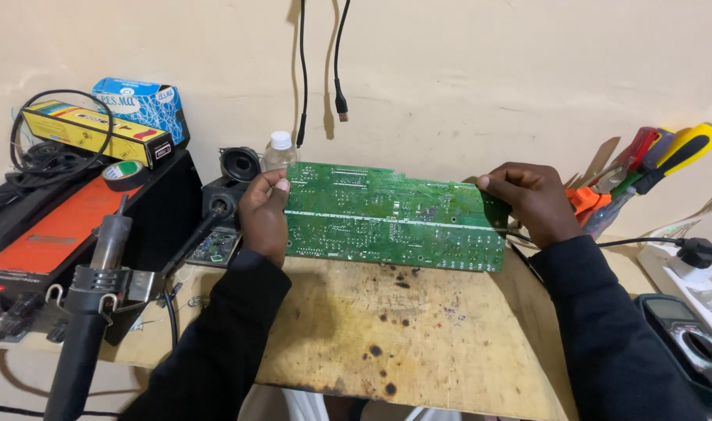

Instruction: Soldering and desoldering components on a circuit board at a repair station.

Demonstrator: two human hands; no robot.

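Left hand point(264, 212) and right hand point(530, 200) hold green circuit board point(395, 217) upright by its ends

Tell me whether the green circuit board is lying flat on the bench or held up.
Held up. The left hand and right hand grip the ends of the green circuit board, standing it on edge above the wooden bench.

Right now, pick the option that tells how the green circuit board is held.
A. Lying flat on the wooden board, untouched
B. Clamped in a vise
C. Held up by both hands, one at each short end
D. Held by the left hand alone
C: the left hand and the right hand each have a grip on one short end of the green circuit board, held above the wooden board.
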